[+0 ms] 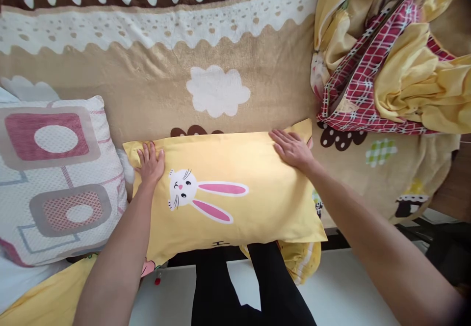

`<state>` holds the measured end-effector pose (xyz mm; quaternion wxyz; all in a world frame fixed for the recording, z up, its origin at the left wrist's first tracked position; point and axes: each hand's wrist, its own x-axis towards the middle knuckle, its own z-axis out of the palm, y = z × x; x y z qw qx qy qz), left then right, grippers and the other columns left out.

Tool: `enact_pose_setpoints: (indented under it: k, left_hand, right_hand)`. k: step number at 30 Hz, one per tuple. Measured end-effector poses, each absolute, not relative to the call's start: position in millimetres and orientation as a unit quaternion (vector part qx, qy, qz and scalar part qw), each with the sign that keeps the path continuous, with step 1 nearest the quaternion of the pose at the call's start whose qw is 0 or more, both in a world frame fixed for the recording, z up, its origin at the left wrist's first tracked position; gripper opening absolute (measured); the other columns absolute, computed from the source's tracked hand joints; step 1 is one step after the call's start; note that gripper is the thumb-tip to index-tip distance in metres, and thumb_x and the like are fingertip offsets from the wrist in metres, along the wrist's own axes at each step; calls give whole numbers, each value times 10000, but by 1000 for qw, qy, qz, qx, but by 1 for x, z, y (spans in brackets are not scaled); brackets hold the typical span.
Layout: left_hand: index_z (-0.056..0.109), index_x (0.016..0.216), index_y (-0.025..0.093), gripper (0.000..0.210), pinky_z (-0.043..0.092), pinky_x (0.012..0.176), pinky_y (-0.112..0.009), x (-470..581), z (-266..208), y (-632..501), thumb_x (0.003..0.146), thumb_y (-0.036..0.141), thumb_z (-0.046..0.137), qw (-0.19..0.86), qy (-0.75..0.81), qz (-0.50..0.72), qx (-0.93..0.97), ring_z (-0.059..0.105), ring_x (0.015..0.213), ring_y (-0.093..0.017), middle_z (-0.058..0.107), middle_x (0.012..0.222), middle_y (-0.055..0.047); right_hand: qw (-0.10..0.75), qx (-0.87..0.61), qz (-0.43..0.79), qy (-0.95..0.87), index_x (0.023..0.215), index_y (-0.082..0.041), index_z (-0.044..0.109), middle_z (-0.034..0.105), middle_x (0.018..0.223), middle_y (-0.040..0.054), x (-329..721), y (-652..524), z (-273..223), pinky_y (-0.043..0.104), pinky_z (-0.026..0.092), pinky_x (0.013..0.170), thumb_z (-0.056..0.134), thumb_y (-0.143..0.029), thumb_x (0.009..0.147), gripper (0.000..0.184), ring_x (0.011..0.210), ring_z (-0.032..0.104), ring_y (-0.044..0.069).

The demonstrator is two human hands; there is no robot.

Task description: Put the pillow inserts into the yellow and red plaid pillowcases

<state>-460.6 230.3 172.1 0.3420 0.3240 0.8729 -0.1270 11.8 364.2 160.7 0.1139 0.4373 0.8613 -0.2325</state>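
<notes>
On bed blanket [154, 85] — left hand [150, 163], right hand [291, 148] pressed flat on yellow pillow [235, 188] — each grip open, clasping nothing.

Bed [154, 90] under a tan blanket with white cloud and polka-dot border, yellow bunny pillow [224, 193] lying at its near edge, patterned pink-and-grey pillow [55, 178] just left of it, crumpled yellow-and-red plaid bedding [390, 61] heaped at right

You have a yellow pillow [235, 188] lying flat and lengthwise at the near edge of the bed, its near side overhanging slightly. Its smooth yellow case shows a white rabbit face with long pink ears, turned sideways. It sits centrally, long axis running left to right.
</notes>
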Motion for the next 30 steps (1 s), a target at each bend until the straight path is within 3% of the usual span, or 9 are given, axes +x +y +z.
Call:
enact_pose_setpoints:
  k: [6,10,14,18,20,22,24,27,30]
  left_hand:
    - [179,1568,242,698,100,1131,-756,-469,178,234,952,561,251,363,866,-110,327,12,1526,-347,59,1660,-52]
    - [304,1537,207,644,78,1155,-721,-455,207,230,968,510,290,317,883,-70,338,133,1514,-359,164,1641,-125]
    - [329,1525,157,591,139,1215,-580,-388,250,209,989,405,336,196,862,87,458,217,1505,-289,275,1605,-167]
    - [304,1538,196,541,180,1234,-454,-309,261,164,1000,254,309,175,759,168,604,304,1475,-214,409,1547,-126]
    - [309,1537,201,550,148,1238,-450,-292,252,139,989,232,350,161,749,138,627,320,1468,-224,417,1537,-129]
    - [311,1535,201,568,140,1232,-447,-293,241,118,975,237,402,139,755,103,632,326,1464,-238,396,1544,-138]
    - [302,1536,200,585,150,1224,-451,-303,233,105,967,251,426,131,756,86,636,330,1463,-248,374,1552,-146]
    - [301,1535,194,583,151,1217,-465,-311,227,102,968,269,413,137,752,91,638,324,1465,-260,359,1559,-149]
    - [304,1534,189,578,143,1212,-474,-301,227,114,970,267,401,133,764,97,624,310,1472,-265,358,1562,-150]
  right_hand:
    - [106,553,-176,807,1336,-129,590,610,1363,149,77,360,175,454,432,1032,335,-285,975,469,1273,570,262]
    - [9,619,-157,770,1392,-157,535,551,1423,170,60,337,220,502,422,1039,385,-295,973,465,1329,517,292]
    - [-108,468,-227,847,1521,-207,349,523,1462,120,-32,267,283,452,397,1091,444,-200,950,579,1388,452,235]
    - [-86,283,-325,898,1463,-193,441,552,1445,59,-121,217,286,366,349,1145,416,-189,961,502,1421,395,159]
    - [-53,337,-310,887,1427,-198,486,556,1439,79,-114,229,260,421,340,1147,403,-283,988,455,1390,435,189]
    - [-16,573,-229,787,1432,-129,472,535,1432,192,-64,263,230,575,292,1131,378,-395,995,520,1366,452,289]
    - [12,781,-123,612,1428,-32,450,422,1474,312,10,300,211,719,227,1066,380,-523,971,675,1406,352,406]
    - [37,784,-67,615,1466,-78,422,288,1561,286,94,324,221,699,190,1076,382,-539,968,680,1473,232,389]
    - [-14,686,-53,725,1503,-133,370,311,1577,214,90,289,252,618,235,1097,403,-465,984,617,1472,275,339]
